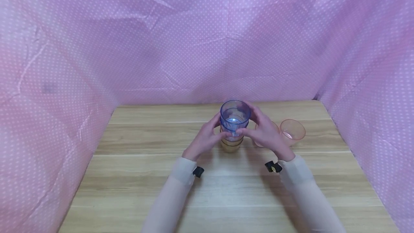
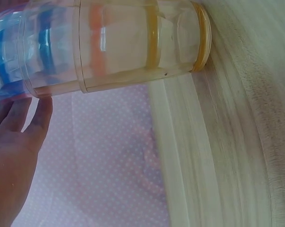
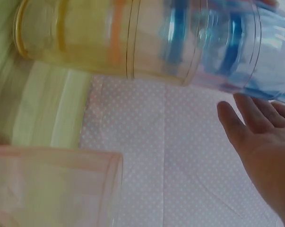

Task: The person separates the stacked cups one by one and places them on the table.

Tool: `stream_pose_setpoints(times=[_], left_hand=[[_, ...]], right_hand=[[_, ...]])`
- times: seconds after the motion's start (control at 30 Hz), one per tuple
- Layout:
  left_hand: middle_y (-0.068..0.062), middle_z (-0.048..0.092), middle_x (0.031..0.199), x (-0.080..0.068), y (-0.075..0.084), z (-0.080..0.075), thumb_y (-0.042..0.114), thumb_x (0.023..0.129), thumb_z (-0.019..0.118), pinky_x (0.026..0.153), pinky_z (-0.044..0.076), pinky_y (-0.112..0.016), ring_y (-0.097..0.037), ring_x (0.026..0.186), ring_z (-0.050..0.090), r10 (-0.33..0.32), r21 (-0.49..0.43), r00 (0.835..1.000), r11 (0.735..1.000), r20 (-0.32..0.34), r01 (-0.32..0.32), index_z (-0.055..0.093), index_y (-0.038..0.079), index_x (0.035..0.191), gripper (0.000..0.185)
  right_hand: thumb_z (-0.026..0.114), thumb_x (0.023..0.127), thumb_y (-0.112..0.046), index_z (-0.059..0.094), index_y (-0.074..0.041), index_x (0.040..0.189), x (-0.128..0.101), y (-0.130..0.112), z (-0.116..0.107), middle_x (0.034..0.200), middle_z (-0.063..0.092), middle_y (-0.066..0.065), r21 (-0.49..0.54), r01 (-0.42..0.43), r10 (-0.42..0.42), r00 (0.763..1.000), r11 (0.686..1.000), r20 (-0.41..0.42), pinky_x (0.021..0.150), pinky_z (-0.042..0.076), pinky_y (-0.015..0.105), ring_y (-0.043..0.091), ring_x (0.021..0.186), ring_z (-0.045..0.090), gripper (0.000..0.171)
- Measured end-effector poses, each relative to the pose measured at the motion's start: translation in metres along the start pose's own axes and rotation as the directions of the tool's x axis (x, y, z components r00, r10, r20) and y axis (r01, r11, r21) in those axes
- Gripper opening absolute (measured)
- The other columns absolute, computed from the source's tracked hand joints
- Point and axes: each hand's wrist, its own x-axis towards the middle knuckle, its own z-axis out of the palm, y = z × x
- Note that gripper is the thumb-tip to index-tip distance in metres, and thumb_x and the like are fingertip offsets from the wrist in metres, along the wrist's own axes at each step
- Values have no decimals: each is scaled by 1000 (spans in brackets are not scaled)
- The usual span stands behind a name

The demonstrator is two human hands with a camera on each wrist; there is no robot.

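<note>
Stack (image 1: 235,126) toward the counter's (image 1: 129,150) far edge: left hand (image 1: 206,137) and right hand (image 1: 266,132) clamp fingers round its upper cups; likely light, stiff, slippery; best gripped below rims.

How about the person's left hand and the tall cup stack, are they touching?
Touching. In the left wrist view, the left hand has its fingertips right against the side of the cup stack, with no gap there.

Glossy plastic cups (image 1: 233,124), smooth wood-grain table (image 1: 129,175)

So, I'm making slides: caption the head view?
Left hand and right hand grip translucent stacked cups, blue above yellow, beside translucent pink cups.
</note>
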Motion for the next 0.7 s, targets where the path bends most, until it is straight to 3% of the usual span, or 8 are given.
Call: stream_pose_setpoints(times=[0.27,0.5,0.7], left_hand=[[-11,56,150,1,-2,-3,14,95,76,118,42,-38,-27,134,57,53,-1,998,999,31,-53,35,12,162,79],[-12,54,152,2,-5,-2,14,96,74,119,40,-35,-25,136,55,73,-11,996,997,46,-72,33,10,162,78],[-12,58,147,1,-6,-1,15,96,74,119,40,-38,-26,133,58,58,-3,998,998,38,-58,33,13,163,78]], right_hand=[[91,78,-7,34,-11,160,11,-3,-6,154,52,9,58,-46,40,994,997,105,123,31,54,31,144,45,100],[89,78,1,35,-4,157,12,1,-7,151,53,11,128,-33,19,993,991,115,122,33,52,29,140,49,95],[87,80,1,35,-7,158,11,3,-7,150,52,13,123,-17,2,993,992,116,121,36,50,32,138,50,94]])
